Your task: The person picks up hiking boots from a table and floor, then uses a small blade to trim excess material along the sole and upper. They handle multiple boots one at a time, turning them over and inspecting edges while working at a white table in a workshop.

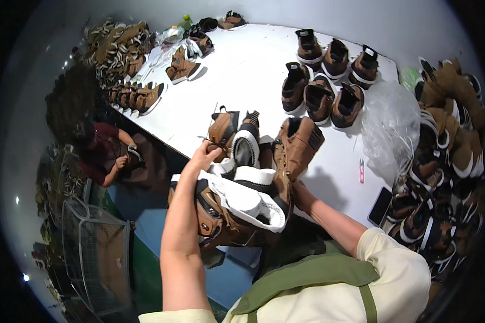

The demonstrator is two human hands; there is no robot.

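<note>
Closest to me, against my chest, I hold a brown boot (229, 215) turned sole-up, its white sole toward my face. My left hand (202, 159) reaches over the toe end of that sole with the fingers curled on the edge, so that grip is closed on the boot. My right hand (302, 195) sits at the far side, mostly hidden behind a second brown boot (295, 148) that stands tilted just past the first; I cannot tell whether that grip is closed or what exactly it holds.

Just beyond my hands, at the near edge of the white counter (242, 70), stand two more boots (234, 134), one brown and one showing its dark sole. To the right on the counter lie a small pink tool (361, 170) and a dark phone (380, 206), with a heap of clear plastic bags (390, 126) beside them.

Farther out, six brown boots (328, 75) stand in two rows of three. At the right edge a pile of boots (447, 151) runs along the counter's side. On the far left of the counter are more pairs (137, 97) and a stack (116, 48) behind them. Below the counter's left edge another person in a dark red top (105, 153) sits with a hand raised, well apart from me, and a wire basket (94, 253) stands lower left.
</note>
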